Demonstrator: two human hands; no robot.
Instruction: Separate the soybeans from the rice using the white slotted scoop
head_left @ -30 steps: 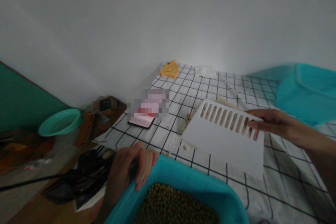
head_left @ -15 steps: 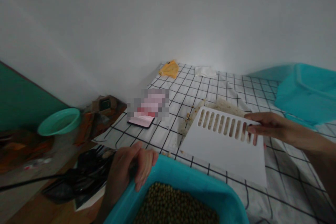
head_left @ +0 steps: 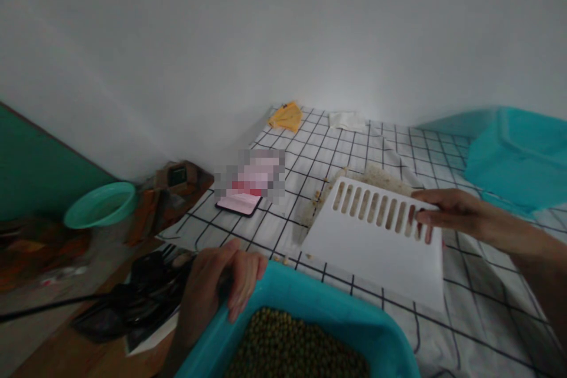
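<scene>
My left hand [head_left: 228, 280] is closed over the corner rim of a teal plastic bin [head_left: 328, 290]. A mass of small round greenish-brown beans or peas [head_left: 296, 345] lies inside that bin. On the right, my right hand [head_left: 458, 211] pinches a white plastic board [head_left: 374, 254] by its slotted end. A row of long slots runs along the board's far side, and its plain side slopes down toward the bin. Behind and beneath the board, a pale, crumb-speckled sheet or patch [head_left: 383, 179] shows in part on the cloth.
A black-and-white checked cloth [head_left: 316, 140] covers the table. On it are a phone [head_left: 241, 199], a yellow cloth-like piece [head_left: 287, 116], a white tissue [head_left: 348, 121] and another teal bin [head_left: 518, 159]. Down left are a green basin [head_left: 101, 207] and black plastic bags [head_left: 137, 292].
The white board has shifted slightly left, with my right hand still on it. My left hand stays on the bin's rim.
</scene>
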